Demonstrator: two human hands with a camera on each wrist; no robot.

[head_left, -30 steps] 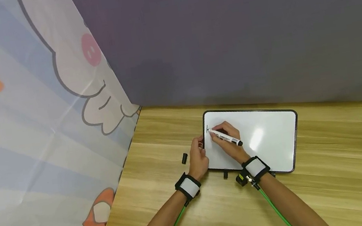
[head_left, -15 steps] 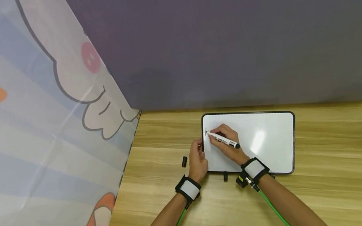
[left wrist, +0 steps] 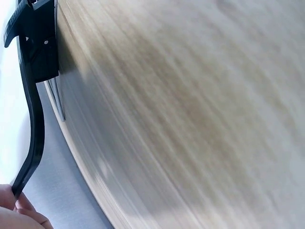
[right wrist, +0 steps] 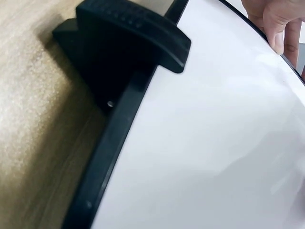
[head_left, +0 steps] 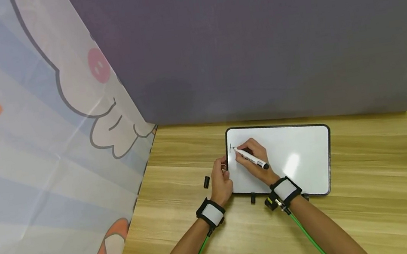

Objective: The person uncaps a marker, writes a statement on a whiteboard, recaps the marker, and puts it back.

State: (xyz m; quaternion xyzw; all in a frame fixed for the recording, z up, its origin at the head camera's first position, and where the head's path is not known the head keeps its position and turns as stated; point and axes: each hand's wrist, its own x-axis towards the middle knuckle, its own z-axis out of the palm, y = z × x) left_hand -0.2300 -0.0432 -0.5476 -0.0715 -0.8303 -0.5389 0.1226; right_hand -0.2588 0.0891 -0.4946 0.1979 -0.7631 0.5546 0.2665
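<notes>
A white whiteboard [head_left: 297, 153] with a black frame lies flat on the wooden table [head_left: 375, 207]. My right hand [head_left: 257, 160] rests on its left part and grips a white marker [head_left: 251, 158], tip down near a short dark mark [head_left: 232, 147] by the top-left corner. My left hand [head_left: 221, 177] holds the board's left edge, thumb against the frame. The left wrist view shows the black frame [left wrist: 34, 109] running down to fingertips [left wrist: 16, 210]. In the right wrist view the board surface [right wrist: 214, 143] and a black clip [right wrist: 128, 43] on its frame fill the picture.
A black marker cap [head_left: 206, 182] lies on the table left of my left hand. A small black clip [head_left: 253, 198] sits on the board's near edge. A grey backdrop [head_left: 254, 41] stands behind the table, a printed cloth [head_left: 34, 146] hangs on the left.
The marker tip has shifted slightly right and nearer, leaving a short line by the board's top-left corner. My left hand has stayed at the edge.
</notes>
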